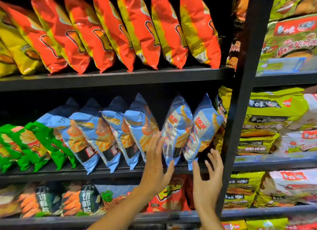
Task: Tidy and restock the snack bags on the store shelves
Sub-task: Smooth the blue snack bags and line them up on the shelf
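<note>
Reached up with both forearms to the middle shelf [120, 174]. Left hand [157, 162] spread flat, straight fingers [158, 140] against the side of a blue snack bag [176, 126], thumb under its crimped bottom seam. Right hand [208, 176] open, loosely splayed, just below the neighbouring blue bag [203, 126]; contact unclear. Glossy, crinkled, pillow-shaped foil, leaning in a row. Above, red bags [106, 32]; at left, green bags [30, 144].

Retail shop, snack aisle. Black metal shelving [120, 75] carries rows of identical glossy orange crisp bags [109, 32]. Crinkled pale-blue snack bags [96, 132] below.
</note>
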A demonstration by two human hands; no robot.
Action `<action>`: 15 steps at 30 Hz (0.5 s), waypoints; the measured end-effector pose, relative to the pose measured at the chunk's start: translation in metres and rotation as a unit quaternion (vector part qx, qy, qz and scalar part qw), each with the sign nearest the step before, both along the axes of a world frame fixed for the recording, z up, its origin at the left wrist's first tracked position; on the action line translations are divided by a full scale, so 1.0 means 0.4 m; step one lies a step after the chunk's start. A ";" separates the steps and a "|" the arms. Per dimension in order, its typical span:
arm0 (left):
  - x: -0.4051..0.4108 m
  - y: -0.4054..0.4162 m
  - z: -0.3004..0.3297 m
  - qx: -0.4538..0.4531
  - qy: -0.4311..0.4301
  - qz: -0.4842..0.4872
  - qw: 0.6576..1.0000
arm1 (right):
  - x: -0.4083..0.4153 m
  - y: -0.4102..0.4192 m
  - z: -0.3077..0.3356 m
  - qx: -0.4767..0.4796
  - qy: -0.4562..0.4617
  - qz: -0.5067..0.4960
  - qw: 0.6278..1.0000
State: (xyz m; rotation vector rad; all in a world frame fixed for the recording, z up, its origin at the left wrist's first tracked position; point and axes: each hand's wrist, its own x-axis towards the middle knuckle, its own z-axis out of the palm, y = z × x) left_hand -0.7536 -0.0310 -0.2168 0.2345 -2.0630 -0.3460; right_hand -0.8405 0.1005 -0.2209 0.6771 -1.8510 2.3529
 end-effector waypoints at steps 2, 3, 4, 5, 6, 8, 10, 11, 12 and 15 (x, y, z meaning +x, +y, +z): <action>0.085 -0.057 -0.014 -0.055 -0.002 0.024 0.998 | 0.047 0.001 0.010 0.006 0.069 0.040 0.997; 0.126 -0.092 -0.018 -0.077 -0.013 0.043 0.996 | 0.066 -0.013 0.017 0.027 0.098 0.073 0.992; 0.163 -0.126 -0.019 -0.099 -0.033 0.065 0.992 | 0.083 -0.036 0.028 0.052 0.124 0.108 0.985; 0.197 -0.156 -0.017 -0.124 -0.062 0.088 0.986 | 0.098 -0.067 0.040 0.079 0.150 0.140 0.976; 0.227 -0.183 -0.016 -0.153 -0.097 0.110 0.977 | 0.112 -0.103 0.053 0.102 0.174 0.162 0.966; 0.275 -0.221 -0.016 -0.200 -0.165 0.136 0.956 | 0.137 -0.179 0.077 0.130 0.199 0.179 0.955; 0.313 -0.242 -0.017 -0.216 -0.219 0.144 0.941 | 0.159 -0.244 0.096 0.155 0.188 0.175 0.954; 0.328 -0.247 -0.017 -0.222 -0.237 0.147 0.934 | 0.166 -0.269 0.100 0.171 0.183 0.166 0.954; 0.339 -0.251 -0.017 -0.230 -0.249 0.150 0.929 | 0.169 -0.289 0.099 0.189 0.182 0.155 0.953; 0.353 -0.258 -0.020 -0.244 -0.265 0.150 0.921 | 0.169 -0.319 0.086 0.213 0.177 0.116 0.954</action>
